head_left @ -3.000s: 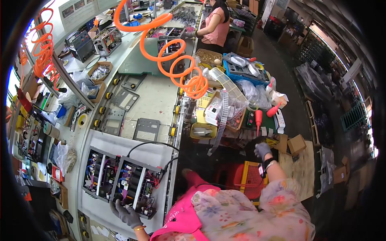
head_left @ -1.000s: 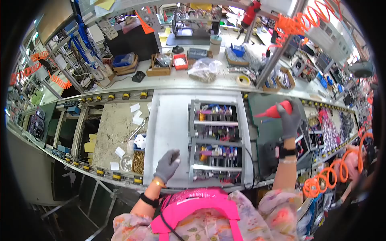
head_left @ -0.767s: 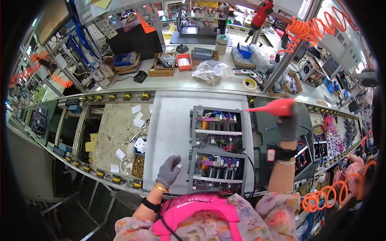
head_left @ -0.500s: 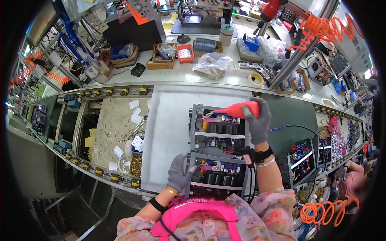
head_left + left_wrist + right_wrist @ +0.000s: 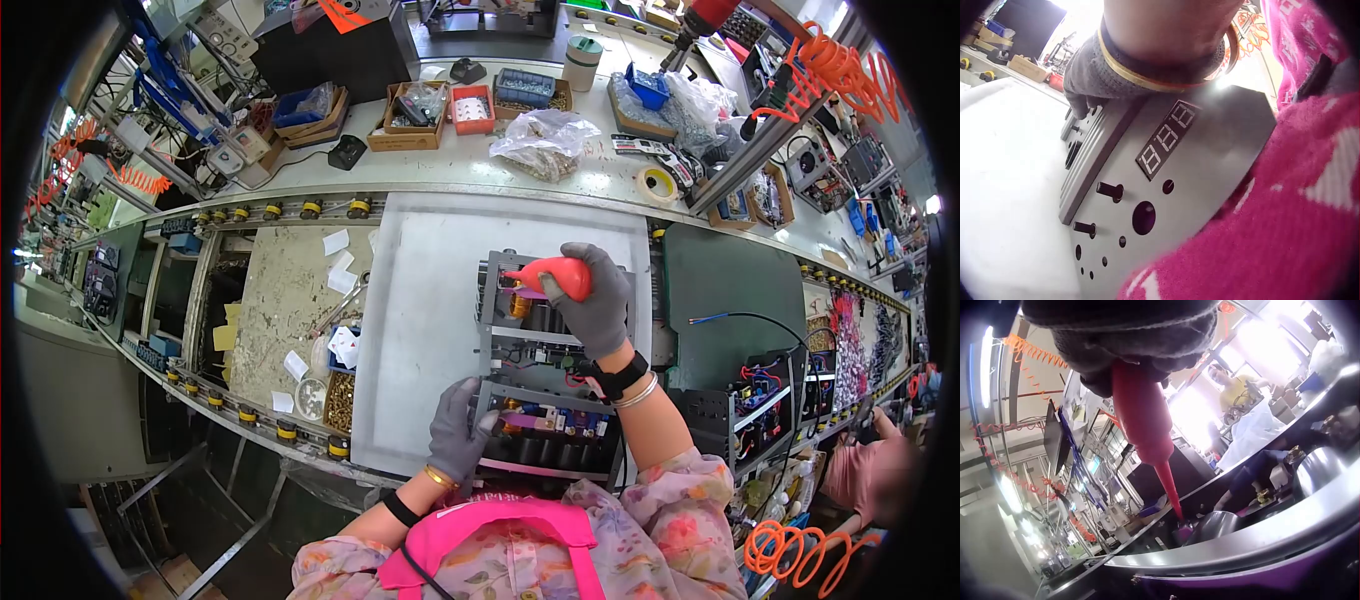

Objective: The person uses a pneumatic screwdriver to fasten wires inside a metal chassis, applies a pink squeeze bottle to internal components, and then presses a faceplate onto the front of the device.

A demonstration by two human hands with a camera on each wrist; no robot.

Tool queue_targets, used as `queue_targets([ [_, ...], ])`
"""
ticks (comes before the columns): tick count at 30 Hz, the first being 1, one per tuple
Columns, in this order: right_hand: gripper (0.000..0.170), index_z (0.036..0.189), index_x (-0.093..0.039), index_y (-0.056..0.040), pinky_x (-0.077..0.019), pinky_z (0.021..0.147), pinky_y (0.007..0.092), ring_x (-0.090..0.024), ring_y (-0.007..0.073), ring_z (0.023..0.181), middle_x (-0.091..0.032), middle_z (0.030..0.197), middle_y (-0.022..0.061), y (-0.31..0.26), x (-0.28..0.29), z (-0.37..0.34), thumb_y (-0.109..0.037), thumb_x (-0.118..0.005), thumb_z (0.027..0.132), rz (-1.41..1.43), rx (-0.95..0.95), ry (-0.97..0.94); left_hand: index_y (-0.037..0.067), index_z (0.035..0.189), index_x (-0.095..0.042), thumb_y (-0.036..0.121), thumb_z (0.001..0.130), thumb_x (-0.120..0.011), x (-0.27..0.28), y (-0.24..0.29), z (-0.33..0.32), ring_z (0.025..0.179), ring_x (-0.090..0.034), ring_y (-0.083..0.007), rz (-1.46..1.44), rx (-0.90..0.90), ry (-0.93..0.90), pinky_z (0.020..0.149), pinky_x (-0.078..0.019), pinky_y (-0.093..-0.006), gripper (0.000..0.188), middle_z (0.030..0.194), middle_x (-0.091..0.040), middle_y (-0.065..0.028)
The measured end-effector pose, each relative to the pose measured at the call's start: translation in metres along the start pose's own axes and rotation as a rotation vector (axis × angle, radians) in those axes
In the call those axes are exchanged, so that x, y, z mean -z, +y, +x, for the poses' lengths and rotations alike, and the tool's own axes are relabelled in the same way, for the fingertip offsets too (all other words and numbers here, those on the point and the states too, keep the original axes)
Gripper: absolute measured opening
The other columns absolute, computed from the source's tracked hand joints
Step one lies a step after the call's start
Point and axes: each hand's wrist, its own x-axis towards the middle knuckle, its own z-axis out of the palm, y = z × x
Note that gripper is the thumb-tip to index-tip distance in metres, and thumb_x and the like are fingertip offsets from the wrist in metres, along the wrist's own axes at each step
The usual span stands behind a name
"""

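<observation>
My gloved right hand point(image 5: 597, 308) grips a red squeeze bottle point(image 5: 560, 276) with a long, thin nozzle, tilted over the far open-topped electronics chassis point(image 5: 535, 335). In the right wrist view the nozzle point(image 5: 1169, 487) points down, its tip right at the parts inside, beside a shiny silver cylinder point(image 5: 1217, 526). My gloved left hand point(image 5: 460, 432) rests at the left edge of the near electronics chassis point(image 5: 545, 470), thumb toward its interior. In the left wrist view, a grey panel point(image 5: 1222, 137) with a three-digit display lies below the wrist, alongside a ribbed heat sink point(image 5: 1100, 156).
Both chassis sit on a white board point(image 5: 420, 300) on the roller line. A green board point(image 5: 730, 280) and more chassis point(image 5: 755, 400) are on the right. Brass parts fill a box point(image 5: 340, 403) at left. Bins and a plastic bag point(image 5: 545, 143) line the back shelf.
The view has swung from the side aisle to the line. My right hand has brought the red bottle leftward over the far chassis, and my left hand has come to the near chassis's edge.
</observation>
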Motion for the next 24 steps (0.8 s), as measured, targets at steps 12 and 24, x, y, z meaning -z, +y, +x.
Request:
queue_targets([
  [12,0.039,0.097,-0.056,-0.0042,-0.0522,0.065,0.0329,-0.063,0.0283,0.074,-0.062,0.085,0.0127,0.002,-0.008,-0.004,-0.014,-0.078,0.067,0.023,0.115,0.017,-0.001,0.125,-0.043,0.021,0.084,-0.062,-0.001,-0.002,-0.001,0.105,-0.052,-0.03,-0.03,0.017,-0.021,0.088,-0.045,-0.0352,0.05,0.117,-0.049,-0.0193],
  [24,0.035,0.107,-0.048,-0.0032,-0.048,0.082,0.0322,-0.057,0.0192,0.093,-0.058,0.101,0.0115,-0.005,0.14,-0.071,-0.011,-0.063,0.077,0.605,-0.526,0.414,0.001,0.126,-0.043,0.023,0.084,-0.063,-0.005,0.001,-0.004,0.106,-0.053,-0.0293,-0.09,0.041,-0.002,0.083,-0.0481,-0.0357,0.051,0.119,-0.048,-0.0184],
])
